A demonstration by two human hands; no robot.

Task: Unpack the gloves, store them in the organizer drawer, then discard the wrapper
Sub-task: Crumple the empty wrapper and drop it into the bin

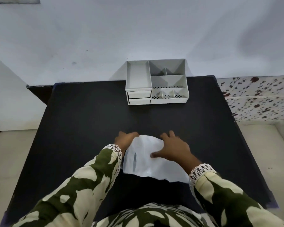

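Note:
A white plastic wrapper (143,159) lies on the black table (82,122) near its front edge, with a dark streak showing through it. My left hand (125,139) touches the wrapper's upper left corner, partly behind it. My right hand (174,149) rests flat on its right side, fingers spread, thumb pressing the plastic. The gloves themselves are not visible. The white organizer (156,82) stands at the far edge of the table, its two small drawers (139,97) at the lower left, both shut.
A pale wall rises behind the table. To the right is a surface with a dark-speckled cloth (259,95). Light floor shows on both sides of the table. Bare black tabletop lies between the wrapper and the organizer.

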